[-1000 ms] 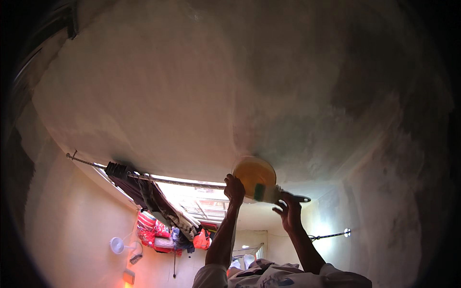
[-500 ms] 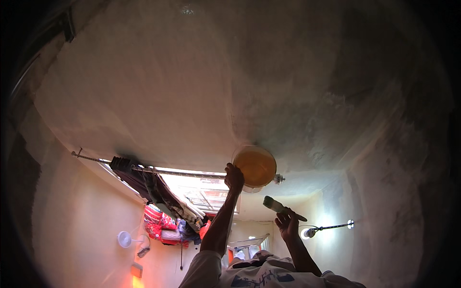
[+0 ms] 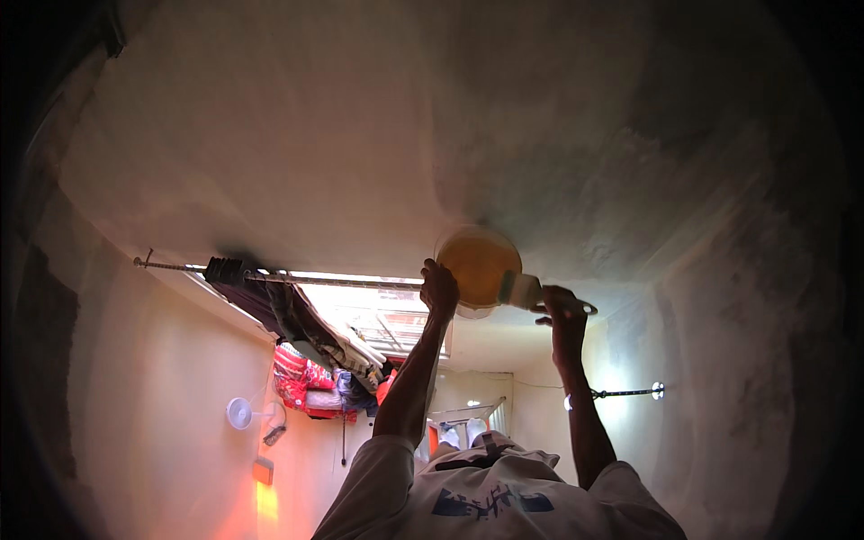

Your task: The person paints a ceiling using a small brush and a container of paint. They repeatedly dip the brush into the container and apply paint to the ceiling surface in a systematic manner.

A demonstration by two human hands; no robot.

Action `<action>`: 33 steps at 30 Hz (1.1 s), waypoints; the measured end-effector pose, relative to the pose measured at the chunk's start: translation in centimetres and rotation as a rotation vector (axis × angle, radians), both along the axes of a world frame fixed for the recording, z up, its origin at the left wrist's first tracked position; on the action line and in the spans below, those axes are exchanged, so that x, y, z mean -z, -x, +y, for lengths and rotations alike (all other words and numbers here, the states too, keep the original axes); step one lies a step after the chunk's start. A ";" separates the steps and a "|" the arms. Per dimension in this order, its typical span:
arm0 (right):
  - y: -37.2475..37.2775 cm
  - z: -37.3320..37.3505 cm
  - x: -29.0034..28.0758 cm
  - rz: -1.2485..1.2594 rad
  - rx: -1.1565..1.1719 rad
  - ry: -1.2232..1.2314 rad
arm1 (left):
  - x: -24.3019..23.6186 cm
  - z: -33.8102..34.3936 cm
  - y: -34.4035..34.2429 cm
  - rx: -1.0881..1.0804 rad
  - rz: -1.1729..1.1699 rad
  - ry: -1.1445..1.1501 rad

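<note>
In my raised left hand (image 3: 439, 288) I grip the left rim of a round, translucent bucket (image 3: 477, 261). Its inside shows amber, perhaps a liquid. My right hand (image 3: 564, 310) is closed around the handle of a wide paint brush (image 3: 524, 292), held almost level. The brush's greenish bristle end overlaps the bucket's right rim; whether it dips inside or only touches the edge I cannot tell. Behind the bucket spreads a large plastered surface (image 3: 297, 144), darker and patchy toward the right.
A metal rod (image 3: 351, 282) with dark clothes (image 3: 270, 315) hanging from it crosses a bright window (image 3: 382, 315) at left. Red patterned bedding (image 3: 297, 376) lies below. A white fan (image 3: 239, 413) is on the left; a dark bar (image 3: 630, 392) stands out beside a glare on the right.
My right hand has risen with the brush, bringing its bristles to the bucket's right rim. The bucket and my left hand sit higher in view.
</note>
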State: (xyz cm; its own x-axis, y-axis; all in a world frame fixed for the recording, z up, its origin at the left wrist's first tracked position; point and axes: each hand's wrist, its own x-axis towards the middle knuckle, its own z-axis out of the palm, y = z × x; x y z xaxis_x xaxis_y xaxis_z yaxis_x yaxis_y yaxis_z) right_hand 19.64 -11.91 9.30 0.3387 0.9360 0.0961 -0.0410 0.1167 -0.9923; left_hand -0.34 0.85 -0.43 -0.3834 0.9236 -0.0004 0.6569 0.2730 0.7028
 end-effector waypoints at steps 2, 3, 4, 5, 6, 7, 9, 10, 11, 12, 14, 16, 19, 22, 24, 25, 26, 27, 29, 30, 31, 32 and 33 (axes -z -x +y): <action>-0.4 4.2 -1.0 -0.464 -0.178 -0.176 | 0.1 0.1 0.1 0.004 -0.004 0.021; 0.8 5.5 -1.7 -0.364 -0.212 -0.039 | -0.3 0.1 0.0 0.005 0.009 0.035; 0.6 7.8 -0.7 -0.510 -0.257 -0.067 | -0.7 0.0 -0.3 0.015 0.006 0.028; 0.4 10.3 1.3 -0.654 -0.303 -0.094 | -0.8 -0.2 -0.5 0.025 0.006 0.022; 0.7 12.4 2.6 -0.772 -0.373 -0.071 | -0.9 -0.2 -0.4 0.026 0.007 0.015; 1.2 14.3 3.7 -0.891 -0.442 -0.047 | -0.9 0.0 -0.4 0.028 0.005 0.014; 2.9 16.4 4.2 -1.029 -0.550 0.043 | -0.5 -0.1 -0.1 0.016 0.006 0.021; 3.9 16.9 4.2 -1.051 -0.572 0.115 | -0.7 -0.2 -0.1 0.019 0.001 0.019; 4.3 17.3 4.7 -1.022 -0.580 0.165 | -0.9 -0.2 -0.2 0.022 -0.005 0.016; 4.7 17.8 5.3 -0.992 -0.586 0.213 | -1.0 -0.3 -0.1 0.024 -0.010 0.013; 5.1 19.4 9.0 -0.830 -0.564 0.257 | -0.5 -0.1 -0.1 0.043 -0.004 0.006; 5.4 20.7 11.8 -0.628 -0.596 0.443 | -0.1 0.0 0.1 0.043 -0.008 0.004; 5.3 21.9 14.5 -0.506 -0.587 0.531 | 0.0 0.0 0.2 0.035 -0.016 0.009; 4.7 22.8 17.0 -0.491 -0.566 0.481 | -0.5 -0.2 0.1 0.030 0.010 0.030; 4.0 23.6 18.9 -0.642 -0.507 0.384 | -1.3 -0.3 -0.2 0.037 0.019 0.040; 3.8 23.9 19.2 -0.793 -0.455 0.306 | -1.1 -0.4 -0.2 0.043 0.008 0.029; 3.4 24.1 19.5 -0.871 -0.423 0.260 | -0.9 -0.5 -0.3 0.049 -0.003 0.018; 3.5 24.1 19.2 -0.951 -0.394 0.211 | -0.6 -0.4 -0.2 0.047 -0.013 0.004; 4.2 23.3 17.1 -0.979 -0.386 0.154 | -0.1 -0.3 0.2 0.016 -0.021 0.003; 3.6 23.3 17.3 -0.997 -0.360 0.118 | -0.3 -0.3 0.0 0.019 -0.027 0.002; 3.6 23.2 17.7 -1.018 -0.328 0.061 | -0.6 -0.3 -0.3 0.027 -0.019 0.016; 3.0 23.1 17.9 -1.033 -0.311 0.034 | -0.8 -0.4 -0.5 0.038 -0.012 0.030; 3.4 22.5 17.2 -1.055 -0.360 0.053 | -1.0 -0.4 -0.5 0.033 -0.004 0.045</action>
